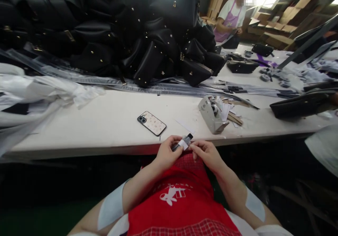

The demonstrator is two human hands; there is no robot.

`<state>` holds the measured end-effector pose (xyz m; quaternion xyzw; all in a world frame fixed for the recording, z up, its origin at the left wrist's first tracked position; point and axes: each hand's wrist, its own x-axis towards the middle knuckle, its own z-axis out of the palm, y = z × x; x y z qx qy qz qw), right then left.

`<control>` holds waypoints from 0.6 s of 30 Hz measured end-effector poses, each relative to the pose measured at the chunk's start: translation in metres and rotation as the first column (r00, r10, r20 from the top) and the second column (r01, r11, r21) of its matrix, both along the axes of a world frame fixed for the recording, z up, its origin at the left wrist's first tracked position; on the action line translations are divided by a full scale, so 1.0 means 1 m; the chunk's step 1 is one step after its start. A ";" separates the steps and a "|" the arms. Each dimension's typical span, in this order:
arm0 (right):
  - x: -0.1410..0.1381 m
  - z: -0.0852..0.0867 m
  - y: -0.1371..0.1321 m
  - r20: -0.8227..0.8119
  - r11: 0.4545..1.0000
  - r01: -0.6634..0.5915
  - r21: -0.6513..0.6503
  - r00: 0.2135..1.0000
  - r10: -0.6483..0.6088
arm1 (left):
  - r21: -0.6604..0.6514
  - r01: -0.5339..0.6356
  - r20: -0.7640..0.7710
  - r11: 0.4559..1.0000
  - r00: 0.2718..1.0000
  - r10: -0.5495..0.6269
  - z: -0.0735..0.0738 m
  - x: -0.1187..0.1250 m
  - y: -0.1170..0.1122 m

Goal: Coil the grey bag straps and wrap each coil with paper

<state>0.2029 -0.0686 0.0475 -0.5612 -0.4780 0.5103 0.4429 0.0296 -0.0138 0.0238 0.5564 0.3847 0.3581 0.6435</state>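
At the table's front edge, my left hand is closed around a short black strip with a white paper band across its middle. The strip slants up to the right, and its black end sticks out past my fingers. Close beside it, my right hand has thumb and forefinger pinched together near the band's right side. What that pinch holds, if anything, is too small to make out. A phone in a patterned case lies on the table just beyond my left hand. Farther right stands a grey tape dispenser.
Black handbags are heaped along the back of the white table, with long clear plastic strips before them. White wrapping lies at left. Paper and card scraps sit by the dispenser. Another person stands at the far right.
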 end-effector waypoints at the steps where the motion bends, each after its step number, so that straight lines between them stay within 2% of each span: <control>1: -0.008 -0.002 0.000 0.001 1.000 -0.012 -0.012 1.000 0.012 | 0.024 -0.009 -0.015 1.000 1.000 0.009 -0.001 -0.001 -0.001; 4: -0.019 -0.011 0.005 0.030 0.996 -0.012 -0.086 0.999 0.015 | 0.077 -0.032 -0.058 0.997 0.998 0.036 0.000 -0.005 -0.002; 8: -0.018 -0.017 0.011 0.062 0.983 -0.036 -0.177 0.997 0.048 | 0.102 -0.057 -0.066 0.993 0.996 0.064 0.002 -0.010 -0.002; 11: -0.017 -0.017 0.013 0.017 0.977 -0.111 -0.181 0.993 0.116 | 0.108 -0.086 -0.082 0.990 0.992 0.095 0.000 -0.011 -0.002; 13: -0.020 -0.016 0.013 -0.044 0.974 -0.165 -0.153 0.986 0.161 | 0.147 -0.158 -0.135 0.976 0.975 0.178 0.000 -0.011 -0.003; 16: -0.030 -0.013 0.013 -0.121 0.985 -0.133 -0.110 0.985 0.120 | 0.324 -0.243 -0.198 0.914 0.928 0.317 0.002 -0.012 -0.009; 18: -0.039 -0.013 0.013 -0.158 0.995 -0.068 -0.067 0.986 0.057 | 0.484 -0.255 -0.170 0.837 0.911 0.376 0.002 -0.012 -0.015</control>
